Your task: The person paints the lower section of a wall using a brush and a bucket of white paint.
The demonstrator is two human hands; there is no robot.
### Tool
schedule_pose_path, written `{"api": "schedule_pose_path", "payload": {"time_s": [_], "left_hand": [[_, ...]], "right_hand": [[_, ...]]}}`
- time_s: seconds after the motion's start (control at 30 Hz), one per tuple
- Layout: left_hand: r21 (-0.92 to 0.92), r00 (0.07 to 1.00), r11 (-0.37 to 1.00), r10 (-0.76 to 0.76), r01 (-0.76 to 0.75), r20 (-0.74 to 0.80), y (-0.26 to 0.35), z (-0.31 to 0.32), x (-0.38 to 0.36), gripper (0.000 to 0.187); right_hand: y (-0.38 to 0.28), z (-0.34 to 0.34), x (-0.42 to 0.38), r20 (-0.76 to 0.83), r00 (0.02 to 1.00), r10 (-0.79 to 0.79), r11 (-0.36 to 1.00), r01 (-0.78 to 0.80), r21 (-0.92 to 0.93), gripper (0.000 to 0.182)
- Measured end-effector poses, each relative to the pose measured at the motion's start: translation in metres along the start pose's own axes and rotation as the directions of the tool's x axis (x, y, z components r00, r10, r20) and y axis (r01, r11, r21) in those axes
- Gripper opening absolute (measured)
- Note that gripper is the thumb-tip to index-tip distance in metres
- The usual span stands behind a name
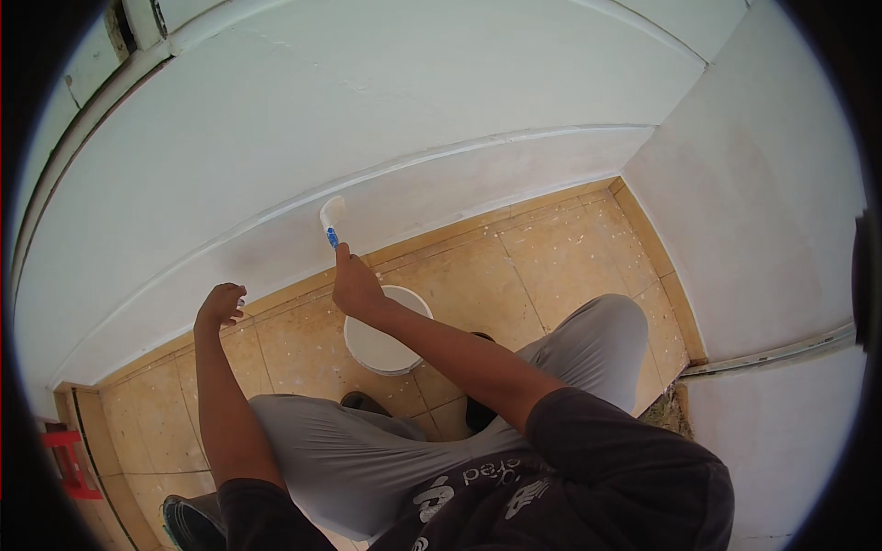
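Right hand (356,289) grips brush (331,220) on white wall (276,138); left hand (220,305) curled, empty; tiled floor (551,257) w/ paint bucket (377,344).

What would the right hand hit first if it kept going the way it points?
Probably the wall: the right hand holds a brush aimed up at it, bristles apparently already touching the lower band, though depth is hard to judge.

Operator kit: dark short-sleeved T-shirt (570,477) with white chest print, light grey trousers (367,450), dark shoes (193,523), bare forearms.
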State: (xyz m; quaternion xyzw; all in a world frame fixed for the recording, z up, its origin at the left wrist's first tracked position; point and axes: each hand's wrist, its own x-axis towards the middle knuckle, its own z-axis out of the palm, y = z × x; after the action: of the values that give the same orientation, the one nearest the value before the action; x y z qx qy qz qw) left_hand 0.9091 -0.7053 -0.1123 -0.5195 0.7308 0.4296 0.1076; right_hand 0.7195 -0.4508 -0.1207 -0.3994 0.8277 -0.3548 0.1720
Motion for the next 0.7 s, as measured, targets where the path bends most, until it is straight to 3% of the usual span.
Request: {"api": "schedule_pose_path", "payload": {"time_s": [0.13, 0.23, 0.3, 0.37, 0.47, 0.53, 0.6, 0.7], "left_hand": [[-0.005, 0.999, 0.999, -0.035, 0.035, -0.009, -0.008, -0.002, -0.003, 0.038], [-0.004, 0.999, 0.999, -0.052, 0.052, 0.006, -0.012, -0.002, 0.003, 0.04], [-0.002, 0.999, 0.999, -0.049, 0.049, 0.001, -0.016, -0.002, 0.003, 0.04], [-0.001, 0.999, 0.999, -0.048, 0.048, -0.006, -0.013, -0.002, -0.004, 0.04], [-0.02, 0.999, 0.999, -0.051, 0.051, 0.0, -0.015, -0.004, -0.004, 0.04], [-0.04, 0.998, 0.997, -0.063, 0.064, 0.007, -0.015, -0.003, -0.004, 0.039], [-0.03, 0.998, 0.998, -0.055, 0.054, -0.005, -0.015, -0.003, -0.002, 0.04], [-0.026, 1.0, 1.0, -0.012, 0.012, -0.017, -0.013, -0.002, -0.007, 0.042]], "right_hand": [[0.001, -0.01, -0.004, 0.121, 0.985, -0.126, 0.992, 0.122, 0.038, 0.024], [0.015, -0.026, -0.007, 0.182, 0.93, -0.318, 0.948, 0.316, 0.04, 0.013], [0.038, -0.038, 0.004, 0.06, 0.936, -0.346, 0.937, 0.341, 0.074, 0.011], [0.073, -0.061, 0.023, -0.137, 0.976, -0.17, 0.975, 0.186, 0.117, 0.011], [0.117, -0.11, 0.029, -0.19, 0.977, -0.097, 0.992, 0.109, 0.057, 0.012], [0.146, -0.126, 0.027, -0.324, 0.94, -0.102, 0.993, 0.117, 0.025, 0.012], [0.17, -0.139, 0.02, -0.408, 0.912, 0.023, 0.999, -0.012, 0.031, 0.011], [0.214, -0.161, 0.014, -0.629, 0.771, 0.095, 0.99, -0.137, -0.018, 0.013]]}}
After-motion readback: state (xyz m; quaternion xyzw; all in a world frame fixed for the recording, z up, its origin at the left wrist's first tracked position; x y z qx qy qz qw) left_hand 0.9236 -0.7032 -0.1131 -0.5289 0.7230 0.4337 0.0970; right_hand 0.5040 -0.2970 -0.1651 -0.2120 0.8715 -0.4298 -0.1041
